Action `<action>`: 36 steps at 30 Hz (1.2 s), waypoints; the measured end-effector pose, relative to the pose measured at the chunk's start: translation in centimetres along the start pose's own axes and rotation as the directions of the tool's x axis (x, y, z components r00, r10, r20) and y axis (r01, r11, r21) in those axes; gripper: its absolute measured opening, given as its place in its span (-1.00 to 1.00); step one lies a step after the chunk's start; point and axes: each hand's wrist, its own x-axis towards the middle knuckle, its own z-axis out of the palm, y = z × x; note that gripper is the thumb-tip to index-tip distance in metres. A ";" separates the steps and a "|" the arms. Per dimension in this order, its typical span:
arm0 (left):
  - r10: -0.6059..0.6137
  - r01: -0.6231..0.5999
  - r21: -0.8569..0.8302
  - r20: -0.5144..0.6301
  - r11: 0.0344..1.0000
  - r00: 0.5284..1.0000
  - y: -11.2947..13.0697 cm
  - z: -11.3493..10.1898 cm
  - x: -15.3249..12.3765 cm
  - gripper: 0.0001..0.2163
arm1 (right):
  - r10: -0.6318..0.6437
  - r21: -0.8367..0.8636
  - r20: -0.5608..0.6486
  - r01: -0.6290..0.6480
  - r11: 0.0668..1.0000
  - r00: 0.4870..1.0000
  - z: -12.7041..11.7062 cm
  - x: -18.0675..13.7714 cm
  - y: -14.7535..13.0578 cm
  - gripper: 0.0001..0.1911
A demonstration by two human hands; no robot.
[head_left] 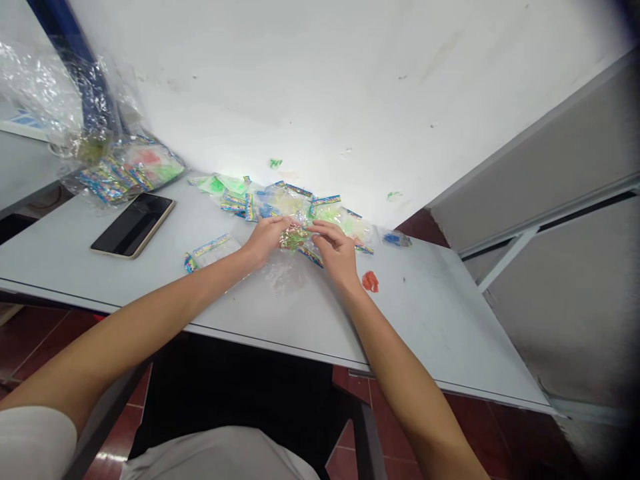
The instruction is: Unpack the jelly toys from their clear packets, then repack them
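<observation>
My left hand (267, 241) is closed on the edge of a small clear plastic packet (294, 237) with green and reddish contents. What the contents are I cannot make out. From the other side, the bent fingertips and thumb of my right hand (338, 253) pinch at the same packet; the exact contact is partly hidden. Just beyond both hands lie several similar packets with bright patterned header strips (280, 200). An opened-out clear packet (213, 250) rests to the left of my left hand. Near my right wrist is a crumpled orange-red piece (370, 281).
A phone (133, 225) lies on the grey table (430, 320) at left. Behind it sits a large clear bag of packets (135, 167). A packet with blue contents (397, 238) is at the right, by the white wall (320, 87). Green bits (275, 163) stick to the wall.
</observation>
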 end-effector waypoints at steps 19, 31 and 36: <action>-0.026 0.022 0.055 0.069 0.998 0.997 -0.1 0.2 -0.2 -0.76 | -0.046 -0.095 0.028 0.048 0.994 0.999 0.3 -0.1 -0.1 -0.84; -0.009 0.009 0.113 -0.004 0.994 1.000 -0.2 0.1 -0.2 -0.77 | -0.152 -0.236 0.037 0.156 0.959 0.988 0.3 -0.3 0.0 -0.86; -0.061 0.065 0.106 -0.046 0.992 0.997 0.1 0.2 -0.3 -0.79 | -0.238 -0.293 0.040 0.239 0.926 0.970 0.5 -0.4 -0.1 -0.87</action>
